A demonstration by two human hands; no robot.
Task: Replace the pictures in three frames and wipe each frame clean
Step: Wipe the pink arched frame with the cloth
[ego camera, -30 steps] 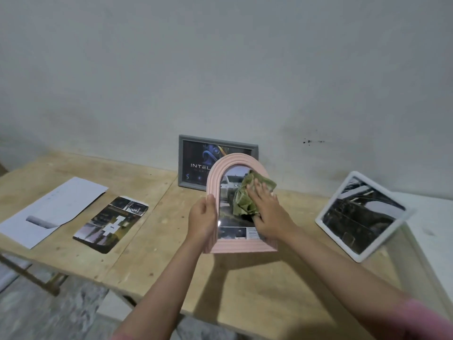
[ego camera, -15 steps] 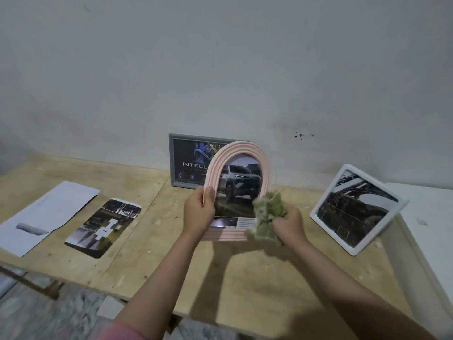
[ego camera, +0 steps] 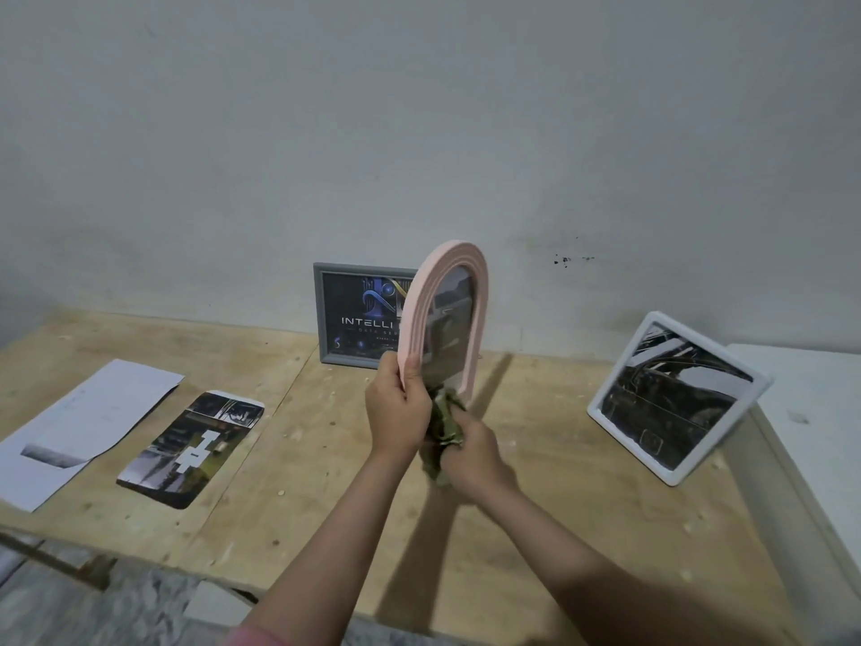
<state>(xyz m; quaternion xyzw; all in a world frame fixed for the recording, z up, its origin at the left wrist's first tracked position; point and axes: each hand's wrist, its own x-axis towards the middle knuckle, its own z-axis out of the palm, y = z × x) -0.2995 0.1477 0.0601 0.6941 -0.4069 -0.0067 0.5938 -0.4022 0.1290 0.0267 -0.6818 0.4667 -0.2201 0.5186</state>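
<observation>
Wiping step, arched pink frame [ego camera: 447, 319]: the left hand [ego camera: 398, 414] grips the frame's left edge and holds it upright above the wooden table [ego camera: 536, 482], turned nearly edge-on, while the right hand [ego camera: 473, 454], just below and right of it, clutches a crumpled green cloth [ego camera: 442, 424] against the frame's bottom edge. The next move probably calls for running the cloth along the rim, then setting the frame down beyond the hands, near the grey frame [ego camera: 358, 314] and white frame [ego camera: 675, 398].

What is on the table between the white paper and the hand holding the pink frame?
In the head view, a loose dark printed picture lies flat on the wooden table, between the white paper and the left hand gripping the pink frame.
</observation>
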